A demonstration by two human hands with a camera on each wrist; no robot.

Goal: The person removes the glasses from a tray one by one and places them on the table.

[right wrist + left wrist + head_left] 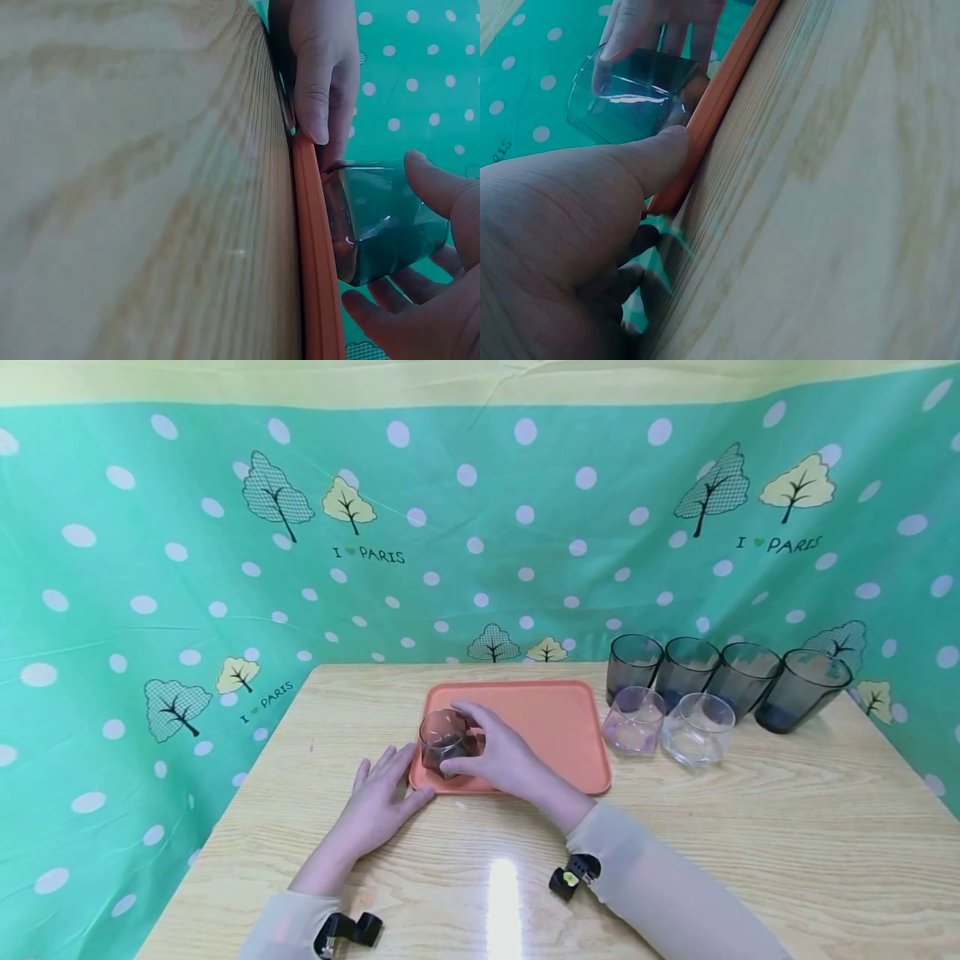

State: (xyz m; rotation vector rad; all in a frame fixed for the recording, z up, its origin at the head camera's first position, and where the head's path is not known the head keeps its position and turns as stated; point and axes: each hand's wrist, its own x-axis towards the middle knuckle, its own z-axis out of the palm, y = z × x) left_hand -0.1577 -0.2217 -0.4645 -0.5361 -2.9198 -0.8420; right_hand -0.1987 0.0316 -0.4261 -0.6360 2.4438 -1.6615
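A short, dark-tinted glass (442, 745) stands upright on the left part of a coral-pink tray (558, 722). My right hand (504, 755) holds the glass from its right side, thumb toward the front and fingers round the back; the right wrist view shows the smoky glass (390, 225) between thumb and fingers. At the tray's front left corner rests my left hand (378, 806), its fingers fairly straight. In the left wrist view, the thumb of the left hand (570, 202) lies along the tray rim (712, 112), close to the glass.
Several tall dark glasses (688, 668) stand in a row at the back right of the wooden table (675, 827). Before them sit two short glasses, one pinkish (633, 727) and one clear (697, 735). A green dotted cloth (480, 552) hangs behind the table.
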